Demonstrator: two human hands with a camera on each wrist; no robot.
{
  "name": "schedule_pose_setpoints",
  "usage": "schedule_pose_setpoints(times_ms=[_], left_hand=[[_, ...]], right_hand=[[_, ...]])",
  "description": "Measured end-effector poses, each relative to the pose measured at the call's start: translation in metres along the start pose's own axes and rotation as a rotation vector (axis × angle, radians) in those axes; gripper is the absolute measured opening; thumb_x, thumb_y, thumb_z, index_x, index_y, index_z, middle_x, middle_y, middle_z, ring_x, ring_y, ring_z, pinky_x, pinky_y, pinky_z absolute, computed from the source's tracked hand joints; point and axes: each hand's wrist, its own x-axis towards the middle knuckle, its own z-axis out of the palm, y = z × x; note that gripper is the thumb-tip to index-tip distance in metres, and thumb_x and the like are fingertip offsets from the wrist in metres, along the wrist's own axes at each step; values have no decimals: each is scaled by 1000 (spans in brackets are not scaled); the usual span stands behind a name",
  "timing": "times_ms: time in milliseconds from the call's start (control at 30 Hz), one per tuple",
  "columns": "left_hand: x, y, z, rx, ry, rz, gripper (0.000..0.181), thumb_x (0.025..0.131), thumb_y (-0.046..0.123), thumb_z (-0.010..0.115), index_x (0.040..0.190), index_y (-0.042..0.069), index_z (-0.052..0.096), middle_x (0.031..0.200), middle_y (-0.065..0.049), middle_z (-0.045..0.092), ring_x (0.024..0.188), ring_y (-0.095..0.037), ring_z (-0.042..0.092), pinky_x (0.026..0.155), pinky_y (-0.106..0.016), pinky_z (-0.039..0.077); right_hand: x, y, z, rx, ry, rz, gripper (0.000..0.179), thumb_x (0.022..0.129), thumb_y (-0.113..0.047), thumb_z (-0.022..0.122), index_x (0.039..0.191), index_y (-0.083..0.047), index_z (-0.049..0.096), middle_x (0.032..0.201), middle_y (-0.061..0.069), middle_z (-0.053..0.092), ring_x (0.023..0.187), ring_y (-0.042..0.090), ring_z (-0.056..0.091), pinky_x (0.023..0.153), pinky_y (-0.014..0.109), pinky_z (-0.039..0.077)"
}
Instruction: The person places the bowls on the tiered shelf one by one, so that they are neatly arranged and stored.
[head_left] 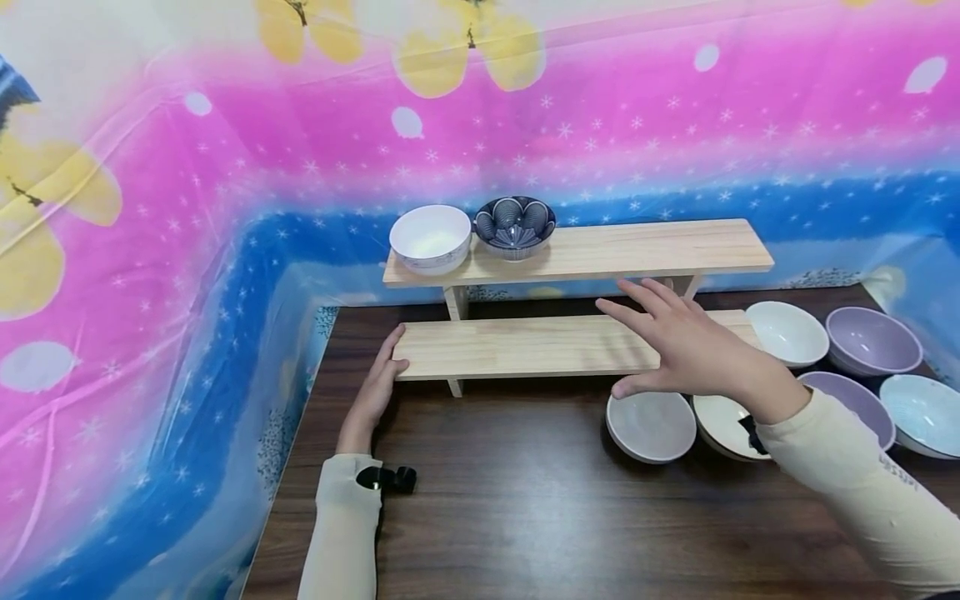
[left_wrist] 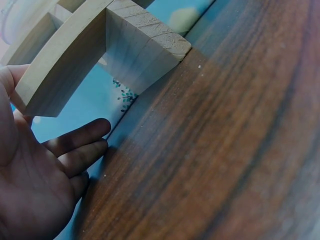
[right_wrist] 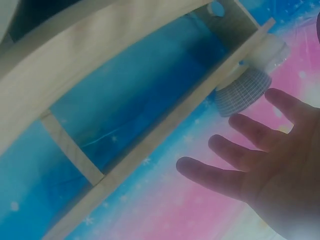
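A two-tier wooden shelf (head_left: 517,346) stands at the back of the table. My left hand (head_left: 375,392) holds the left end of its lower board; in the left wrist view thumb and forefinger pinch the board (left_wrist: 65,60) while the other fingers extend below it. Fingers spread, my right hand (head_left: 690,350) hovers over the right part of the lower board, holding nothing. On the upper board's left end sit a white bowl (head_left: 430,237) and, beside it, a dark blue patterned bowl (head_left: 514,227). The right wrist view shows this patterned bowl (right_wrist: 243,93) beyond my fingertips.
Right of the shelf, several bowls cluster on the dark wood table (head_left: 525,517): white (head_left: 787,333), purple (head_left: 873,340), another purple (head_left: 847,404) and light blue (head_left: 926,412). A grey bowl (head_left: 651,427) and a partly covered cream bowl (head_left: 723,425) stand below my right hand. Patterned cloth (head_left: 600,125) hangs behind.
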Motion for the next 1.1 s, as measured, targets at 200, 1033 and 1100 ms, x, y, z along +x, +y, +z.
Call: schedule_pose_setpoints(times_ms=[200,1033,1100], left_hand=[[1,1,-1,-9,-2,9,68,106,16,38,171,14,17,177,-9,6,162,-34,1,125,-63,4],[-3,1,-2,-1,8,-12,68,106,16,39,171,16,19,177,-8,7,162,-33,1,125,-63,6],[-2,1,-2,-1,9,-5,68,106,16,39,171,15,20,177,-8,7,162,-33,1,125,-63,5]], right_hand=[[-11,3,13,15,36,-3,103,83,-64,81,165,-19,39,169,24,28,151,54,27,105,79,33],[-34,-8,66,89,-26,28,102,80,-62,84,161,-13,45,169,28,22,147,63,26,99,82,36],[-35,-8,68,97,-37,39,103,80,-63,83,162,-14,45,170,27,21,148,63,24,98,84,36]])
